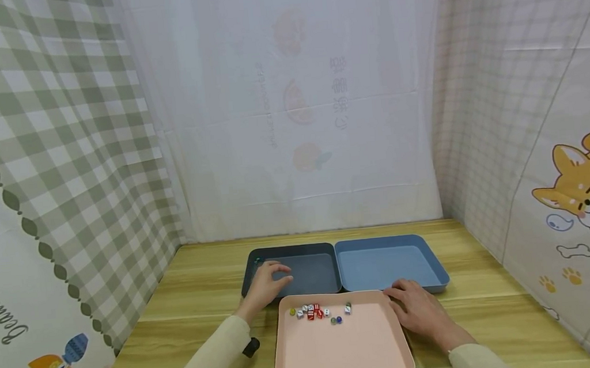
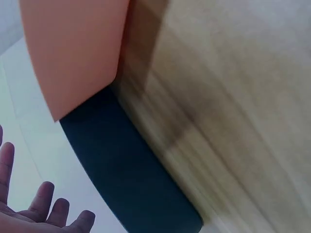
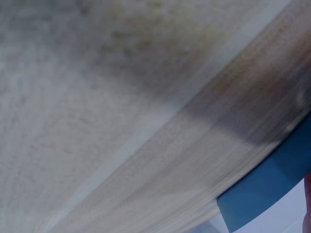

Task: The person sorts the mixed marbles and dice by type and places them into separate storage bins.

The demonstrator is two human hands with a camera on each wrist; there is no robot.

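My left hand (image 1: pixel 266 283) hovers over the left part of the dark tray (image 1: pixel 312 272), fingers loosely bent and nothing visible between them. In the left wrist view its spread fingers (image 2: pixel 43 196) show above the tray's wall. Small dark green pieces (image 1: pixel 257 260) lie in that tray's back left corner. The right hand (image 1: pixel 419 311) rests at the back right corner of the pink tray (image 1: pixel 342 353), fingers relaxed. Toward the back of the pink tray lie several red dice (image 1: pixel 311 315), white dice (image 1: pixel 327 312), a yellow marble (image 1: pixel 292 311) and a blue marble (image 1: pixel 339 320).
A blue tray (image 1: pixel 384 263) stands right of the dark one, behind the pink tray. All three stand on a wood-grain table (image 1: pixel 501 295). Cloth curtains (image 1: pixel 302 206) hang behind and on both sides. A small black object (image 1: pixel 251 347) shows beside the left sleeve.
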